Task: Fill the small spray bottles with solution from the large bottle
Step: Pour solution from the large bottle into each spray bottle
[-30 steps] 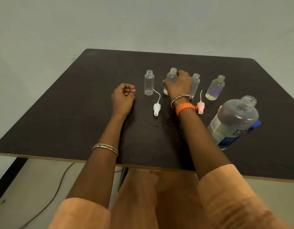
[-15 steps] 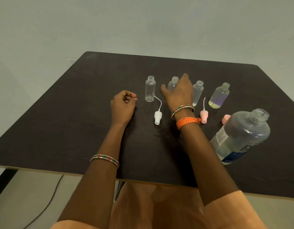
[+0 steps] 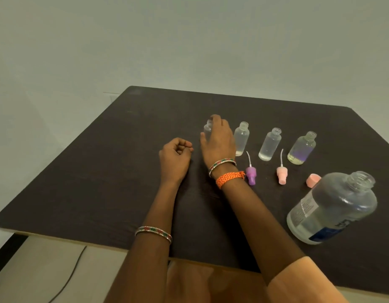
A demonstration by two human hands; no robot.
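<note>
My right hand (image 3: 218, 141) grasps the leftmost small bottle (image 3: 207, 130) on the counter (image 3: 101, 182), while my left hand (image 3: 175, 158) rests clenched, holding nothing.

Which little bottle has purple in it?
The small bottle farthest right, nearest the large bottle. It shows a purple patch low down; the other three small bottles look clear.

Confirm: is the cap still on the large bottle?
No. The large bottle stands with its threaded neck open and bare, and a pink cap lies on the table beside it.
</note>
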